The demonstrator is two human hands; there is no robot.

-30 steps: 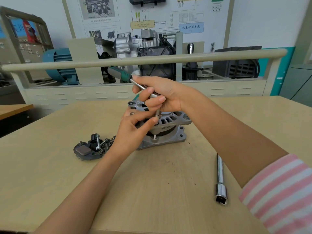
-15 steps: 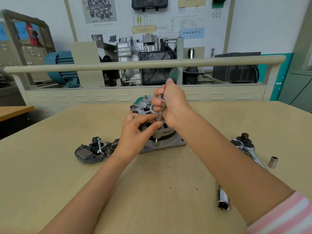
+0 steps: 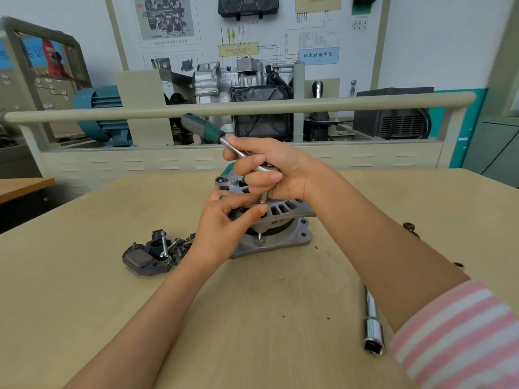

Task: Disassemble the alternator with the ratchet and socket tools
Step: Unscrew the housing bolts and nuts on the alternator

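Right hand (image 3: pixel 276 169) clamped round green-handled steel ratchet (image 3: pixel 224 141), socket down on grey cast-aluminium alternator (image 3: pixel 276 228) beneath both hands. Left hand (image 3: pixel 224 228) pinches socket base, steadying. Chrome extension bar (image 3: pixel 372 321) under right forearm.

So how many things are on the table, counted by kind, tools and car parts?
Tools: 2, the ratchet in the right hand and the long socket bar lying at the right.
Big car parts: 1, the alternator.
Piles of taken-off parts: 1, the dark pile at the left; its pieces are too jumbled to count.
Total: 4.
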